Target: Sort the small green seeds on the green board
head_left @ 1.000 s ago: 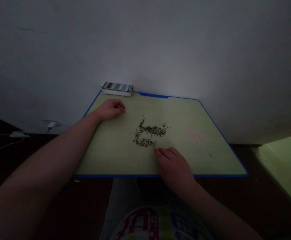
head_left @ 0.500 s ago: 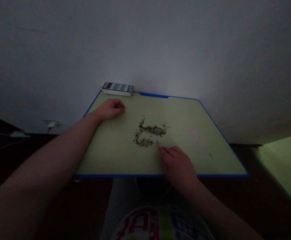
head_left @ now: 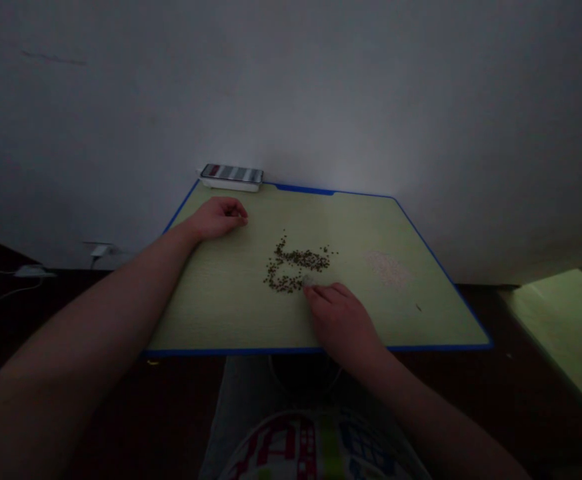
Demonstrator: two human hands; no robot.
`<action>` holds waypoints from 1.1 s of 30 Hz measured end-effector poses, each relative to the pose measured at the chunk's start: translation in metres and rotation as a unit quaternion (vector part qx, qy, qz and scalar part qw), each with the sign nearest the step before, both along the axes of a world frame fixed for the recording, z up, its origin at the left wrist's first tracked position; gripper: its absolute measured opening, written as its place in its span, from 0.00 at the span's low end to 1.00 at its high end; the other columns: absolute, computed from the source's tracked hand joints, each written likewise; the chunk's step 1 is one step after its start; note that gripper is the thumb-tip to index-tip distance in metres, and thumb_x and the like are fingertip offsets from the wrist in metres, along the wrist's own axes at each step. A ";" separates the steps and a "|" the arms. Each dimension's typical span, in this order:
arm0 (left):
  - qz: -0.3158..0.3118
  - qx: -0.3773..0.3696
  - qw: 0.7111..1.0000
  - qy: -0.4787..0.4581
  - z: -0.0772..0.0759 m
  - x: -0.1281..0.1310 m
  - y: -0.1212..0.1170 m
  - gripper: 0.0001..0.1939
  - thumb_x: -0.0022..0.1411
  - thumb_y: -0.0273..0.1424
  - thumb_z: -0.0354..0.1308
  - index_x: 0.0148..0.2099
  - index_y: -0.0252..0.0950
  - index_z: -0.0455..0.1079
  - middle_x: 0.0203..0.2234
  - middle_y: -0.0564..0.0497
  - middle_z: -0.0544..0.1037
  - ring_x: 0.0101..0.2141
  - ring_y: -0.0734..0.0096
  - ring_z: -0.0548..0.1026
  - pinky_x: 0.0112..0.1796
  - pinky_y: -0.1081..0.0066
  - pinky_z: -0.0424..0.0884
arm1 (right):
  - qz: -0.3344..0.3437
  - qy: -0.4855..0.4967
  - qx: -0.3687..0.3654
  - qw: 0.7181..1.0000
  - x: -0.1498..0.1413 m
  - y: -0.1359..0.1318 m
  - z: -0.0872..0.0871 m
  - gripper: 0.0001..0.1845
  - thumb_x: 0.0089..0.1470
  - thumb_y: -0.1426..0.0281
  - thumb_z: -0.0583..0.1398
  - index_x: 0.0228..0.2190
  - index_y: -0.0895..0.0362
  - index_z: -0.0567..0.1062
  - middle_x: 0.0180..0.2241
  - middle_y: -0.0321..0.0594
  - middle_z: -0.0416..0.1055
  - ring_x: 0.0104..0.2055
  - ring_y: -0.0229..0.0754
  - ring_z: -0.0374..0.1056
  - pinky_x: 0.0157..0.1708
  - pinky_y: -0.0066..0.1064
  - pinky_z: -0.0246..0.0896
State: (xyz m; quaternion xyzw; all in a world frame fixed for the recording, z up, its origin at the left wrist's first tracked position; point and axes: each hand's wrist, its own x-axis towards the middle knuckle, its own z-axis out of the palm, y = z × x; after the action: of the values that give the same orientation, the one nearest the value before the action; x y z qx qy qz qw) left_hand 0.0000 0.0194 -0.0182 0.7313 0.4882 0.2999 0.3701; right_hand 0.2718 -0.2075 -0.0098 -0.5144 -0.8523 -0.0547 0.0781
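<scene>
A scattering of small dark grains (head_left: 307, 259), beans or seeds by their look, lies in a rough C shape on the pale tabletop (head_left: 211, 313). My right hand (head_left: 343, 320) is at its lower right end, with thumb and forefinger pinched together at the grains. A small greyish bit shows at those fingertips, too blurred to name. My left hand (head_left: 218, 217) rests on the left part of the table, fingers curled in, apart from the grains, and nothing shows in it. A patch of fine whitish grains (head_left: 388, 269) lies to the right.
A white box with a dark striped top (head_left: 231, 177) stands at the back left corner, near the wall (head_left: 321, 100). Blue edging runs around the table. A thin dark sliver (head_left: 418, 307) lies at right. A plug and cables (head_left: 101, 251) are at far left.
My right hand has moved slightly left and up, so its fingertips now meet the lower right end of the dark grains. My left hand stays in place. The view has shifted a little.
</scene>
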 end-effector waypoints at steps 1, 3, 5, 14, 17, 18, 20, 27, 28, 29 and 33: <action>-0.003 0.002 1.000 0.000 0.000 0.000 0.000 0.11 0.47 0.35 0.64 0.32 0.34 0.71 0.19 0.56 0.68 0.21 0.77 0.63 0.25 0.74 0.58 | -0.007 -0.011 -0.009 1.000 -0.003 0.001 0.002 0.22 0.58 0.83 0.55 0.53 0.66 0.76 0.45 0.53 0.79 0.43 0.47 0.72 0.47 0.38 0.67; -0.006 0.007 1.000 0.001 0.001 0.000 -0.001 0.12 0.47 0.35 0.64 0.33 0.34 0.71 0.19 0.56 0.68 0.21 0.77 0.63 0.25 0.74 0.58 | -0.023 -0.030 -0.023 0.999 -0.008 0.003 0.006 0.23 0.59 0.83 0.55 0.54 0.67 0.75 0.44 0.54 0.79 0.42 0.48 0.72 0.46 0.39 0.67; -0.005 0.008 1.000 0.004 0.001 0.000 -0.001 0.12 0.47 0.35 0.64 0.33 0.34 0.72 0.18 0.56 0.67 0.21 0.77 0.63 0.24 0.74 0.57 | -0.036 -0.044 -0.031 0.998 -0.012 0.005 0.008 0.23 0.60 0.83 0.54 0.55 0.67 0.74 0.44 0.54 0.78 0.42 0.48 0.72 0.46 0.39 0.67; -0.003 0.009 1.000 0.003 0.001 0.001 0.000 0.11 0.46 0.34 0.64 0.32 0.33 0.72 0.18 0.56 0.68 0.21 0.76 0.64 0.24 0.74 0.58 | -0.070 -0.070 -0.053 0.994 -0.015 0.006 0.012 0.23 0.61 0.81 0.53 0.56 0.68 0.73 0.44 0.55 0.78 0.43 0.49 0.72 0.46 0.39 0.66; -0.002 0.012 1.000 0.008 0.001 0.001 0.000 0.11 0.46 0.35 0.64 0.32 0.33 0.73 0.18 0.55 0.69 0.21 0.76 0.64 0.24 0.74 0.58 | -0.088 -0.080 -0.061 0.991 -0.014 0.005 0.014 0.24 0.61 0.82 0.52 0.56 0.68 0.73 0.44 0.55 0.78 0.43 0.49 0.72 0.45 0.39 0.66; -0.003 0.012 1.000 0.008 0.002 0.001 -0.001 0.11 0.46 0.35 0.64 0.32 0.34 0.73 0.18 0.55 0.69 0.21 0.76 0.64 0.24 0.74 0.58 | -0.090 -0.082 -0.063 0.991 -0.014 0.004 0.014 0.24 0.61 0.82 0.52 0.57 0.68 0.72 0.44 0.55 0.78 0.43 0.49 0.72 0.45 0.39 0.66; -0.002 0.011 1.000 0.008 0.002 0.001 -0.002 0.11 0.46 0.35 0.63 0.32 0.34 0.72 0.18 0.55 0.69 0.21 0.76 0.64 0.24 0.74 0.58 | -0.093 -0.083 -0.063 0.990 -0.013 0.003 0.014 0.24 0.61 0.82 0.52 0.57 0.69 0.72 0.44 0.56 0.78 0.43 0.49 0.72 0.46 0.38 0.66; 0.006 0.005 1.000 0.014 0.004 0.001 -0.003 0.11 0.47 0.35 0.63 0.32 0.34 0.72 0.18 0.56 0.68 0.21 0.77 0.63 0.24 0.74 0.59 | -0.120 -0.094 -0.073 0.986 -0.005 0.002 0.012 0.25 0.61 0.81 0.51 0.59 0.67 0.70 0.48 0.55 0.77 0.44 0.48 0.71 0.46 0.37 0.64; 0.005 0.005 1.000 0.014 0.004 0.001 -0.003 0.11 0.47 0.35 0.63 0.33 0.34 0.72 0.18 0.56 0.68 0.21 0.77 0.63 0.24 0.74 0.59 | -0.126 -0.097 -0.073 0.985 -0.003 0.002 0.012 0.26 0.61 0.80 0.51 0.59 0.66 0.70 0.48 0.54 0.77 0.44 0.48 0.71 0.46 0.37 0.64; 0.004 0.005 1.000 0.014 0.004 0.001 -0.003 0.11 0.47 0.35 0.63 0.33 0.34 0.72 0.18 0.56 0.68 0.21 0.77 0.63 0.24 0.74 0.59 | -0.132 -0.098 -0.069 0.984 -0.001 0.003 0.011 0.26 0.61 0.80 0.51 0.59 0.66 0.71 0.48 0.54 0.77 0.44 0.48 0.71 0.46 0.37 0.64; 0.004 0.003 1.000 0.010 0.005 0.001 -0.004 0.11 0.47 0.34 0.63 0.33 0.34 0.72 0.17 0.56 0.67 0.20 0.77 0.63 0.24 0.74 0.59 | -0.140 -0.095 -0.042 0.985 0.010 0.004 0.008 0.25 0.60 0.81 0.52 0.57 0.65 0.73 0.47 0.53 0.78 0.43 0.48 0.72 0.45 0.38 0.65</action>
State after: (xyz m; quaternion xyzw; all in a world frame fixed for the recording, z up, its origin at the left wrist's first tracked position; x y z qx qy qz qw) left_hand 0.0013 0.0154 -0.0135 0.7334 0.4937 0.2959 0.3617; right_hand 0.2815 -0.2037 -0.0020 -0.6236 -0.7772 -0.0779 -0.0328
